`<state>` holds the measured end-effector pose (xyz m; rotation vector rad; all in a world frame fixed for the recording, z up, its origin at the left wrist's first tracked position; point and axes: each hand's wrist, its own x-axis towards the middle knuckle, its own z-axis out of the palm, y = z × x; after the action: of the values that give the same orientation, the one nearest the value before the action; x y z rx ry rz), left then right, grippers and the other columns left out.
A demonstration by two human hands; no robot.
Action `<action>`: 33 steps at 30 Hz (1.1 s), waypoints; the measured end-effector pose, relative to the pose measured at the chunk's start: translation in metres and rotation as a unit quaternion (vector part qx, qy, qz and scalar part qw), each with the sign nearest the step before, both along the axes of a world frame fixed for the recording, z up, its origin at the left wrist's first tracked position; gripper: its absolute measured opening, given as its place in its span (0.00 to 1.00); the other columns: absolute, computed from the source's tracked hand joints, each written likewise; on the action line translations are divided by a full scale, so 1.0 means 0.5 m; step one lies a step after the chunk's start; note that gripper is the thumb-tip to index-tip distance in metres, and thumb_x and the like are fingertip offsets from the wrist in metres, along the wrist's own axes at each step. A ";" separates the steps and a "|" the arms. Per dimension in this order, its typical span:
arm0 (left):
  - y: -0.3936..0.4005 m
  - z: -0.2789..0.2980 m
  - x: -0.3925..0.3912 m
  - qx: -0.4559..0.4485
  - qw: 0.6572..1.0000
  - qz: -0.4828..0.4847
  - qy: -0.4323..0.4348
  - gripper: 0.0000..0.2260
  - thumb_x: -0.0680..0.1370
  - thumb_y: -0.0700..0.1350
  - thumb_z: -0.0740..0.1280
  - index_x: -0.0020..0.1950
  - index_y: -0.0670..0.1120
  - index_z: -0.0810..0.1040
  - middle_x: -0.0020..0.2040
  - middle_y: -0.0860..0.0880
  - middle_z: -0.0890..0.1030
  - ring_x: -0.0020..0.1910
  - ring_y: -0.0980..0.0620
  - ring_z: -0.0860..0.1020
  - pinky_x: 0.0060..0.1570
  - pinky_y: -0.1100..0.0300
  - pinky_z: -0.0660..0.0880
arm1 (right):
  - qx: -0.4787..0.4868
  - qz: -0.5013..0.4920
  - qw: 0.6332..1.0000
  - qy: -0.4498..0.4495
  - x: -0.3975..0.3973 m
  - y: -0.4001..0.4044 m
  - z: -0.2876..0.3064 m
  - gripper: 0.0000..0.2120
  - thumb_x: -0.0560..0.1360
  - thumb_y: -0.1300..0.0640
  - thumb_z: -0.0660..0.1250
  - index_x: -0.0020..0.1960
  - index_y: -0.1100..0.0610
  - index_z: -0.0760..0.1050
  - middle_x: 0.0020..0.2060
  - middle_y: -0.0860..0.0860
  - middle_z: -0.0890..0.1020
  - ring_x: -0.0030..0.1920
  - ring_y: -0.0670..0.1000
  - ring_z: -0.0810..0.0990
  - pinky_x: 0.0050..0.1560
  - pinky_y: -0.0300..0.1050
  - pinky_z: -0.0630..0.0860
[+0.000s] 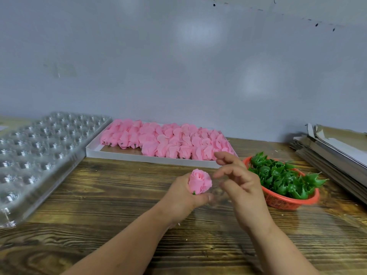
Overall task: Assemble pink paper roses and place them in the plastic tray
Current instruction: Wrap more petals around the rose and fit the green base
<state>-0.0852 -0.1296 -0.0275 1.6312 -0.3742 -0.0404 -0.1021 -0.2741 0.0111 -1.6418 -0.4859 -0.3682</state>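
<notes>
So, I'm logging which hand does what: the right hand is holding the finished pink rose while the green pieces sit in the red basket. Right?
Not quite: the head view shows the left hand holding the pink rose; the right hand holds nothing. The green pieces do sit in the red basket.

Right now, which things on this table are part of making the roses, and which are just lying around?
Part of the job:
pink rose in the left hand
right hand
box of pink petals
basket of green calyxes
clear plastic tray

Lying about:
stack of flattened cardboard
</notes>
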 end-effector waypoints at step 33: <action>-0.004 -0.003 -0.006 0.005 0.998 -0.059 -0.016 0.09 0.71 0.38 0.73 0.39 0.53 0.80 0.37 0.53 0.81 0.40 0.58 0.78 0.45 0.62 0.75 | -0.057 0.002 0.996 -0.065 -0.001 0.010 -0.007 0.06 0.65 0.65 0.68 0.39 0.56 0.80 0.55 0.48 0.80 0.60 0.44 0.76 0.58 0.36 0.72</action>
<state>-0.0880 -0.1315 -0.0289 1.6191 -0.4949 -0.1056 -0.1025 -0.2688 0.0074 -1.7339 -0.6186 -0.4531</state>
